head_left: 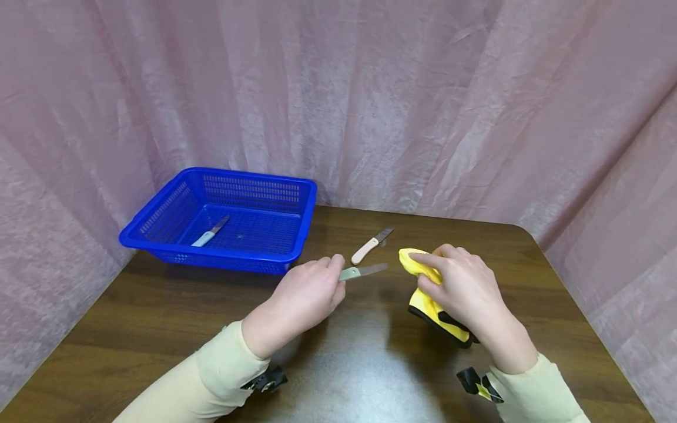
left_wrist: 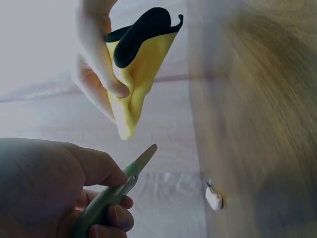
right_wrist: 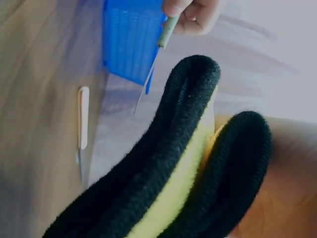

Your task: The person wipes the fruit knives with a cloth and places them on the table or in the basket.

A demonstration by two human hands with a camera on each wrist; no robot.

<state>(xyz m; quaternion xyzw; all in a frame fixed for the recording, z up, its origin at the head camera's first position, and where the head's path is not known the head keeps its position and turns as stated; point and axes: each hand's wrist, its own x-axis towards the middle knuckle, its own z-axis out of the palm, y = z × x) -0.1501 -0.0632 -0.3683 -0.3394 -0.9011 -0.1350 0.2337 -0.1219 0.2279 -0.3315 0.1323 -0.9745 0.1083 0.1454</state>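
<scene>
My left hand (head_left: pixel 309 289) grips a small knife by its green handle (left_wrist: pixel 101 206), its blade (head_left: pixel 373 269) pointing right. Opposite it, my right hand (head_left: pixel 465 285) pinches a folded yellow cloth with black edging (head_left: pixel 425 301), which hangs down from the fingers. A gap separates the blade tip from the cloth in the head view. In the right wrist view the black edging (right_wrist: pixel 198 74) fills the foreground and hides most of the right hand. Behind the green knife, a knife with a cream handle (head_left: pixel 365 251) lies on the table.
A blue plastic basket (head_left: pixel 211 258) stands at the back left of the wooden table (head_left: pixel 349 364). Inside it lies a knife with a pale blue handle (head_left: pixel 203 238). A pink curtain (head_left: pixel 370 106) hangs behind the table.
</scene>
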